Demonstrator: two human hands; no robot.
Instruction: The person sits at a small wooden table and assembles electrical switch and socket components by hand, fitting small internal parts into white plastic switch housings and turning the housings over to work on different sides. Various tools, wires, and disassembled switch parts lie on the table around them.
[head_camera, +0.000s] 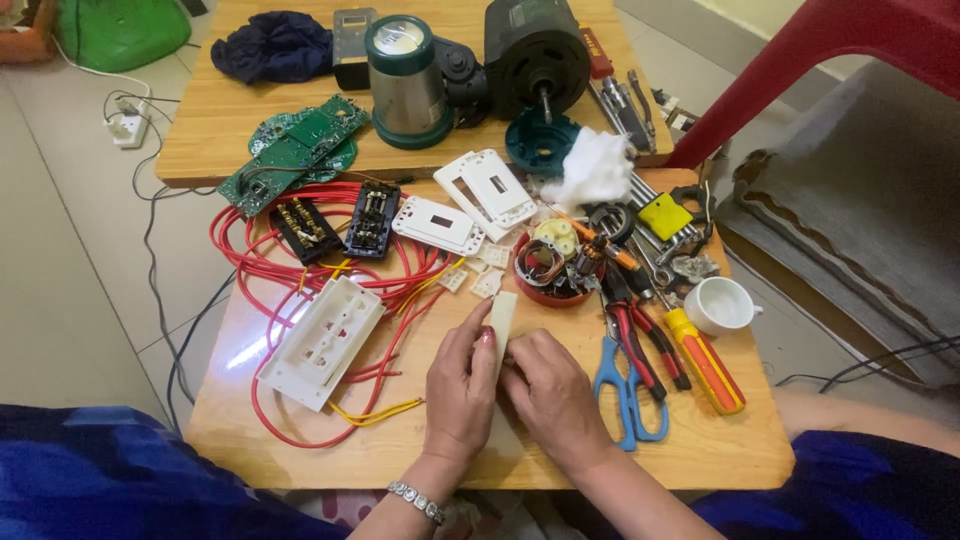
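Both hands, left (462, 385) and right (553, 392), have their grip clamped on a cream strip (501, 325) near the front edge of the surface (700, 455). The socket box (322, 341) lies unwired among red wires (262, 268); assembly appears barely begun.

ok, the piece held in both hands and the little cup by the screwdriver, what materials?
Strip pinched between left hand and right hand: cream, matte, looks like moulded plastic, like the white socket plate nearby. Cup: glossy white, thick rim, probably glazed ceramic; could be plastic.
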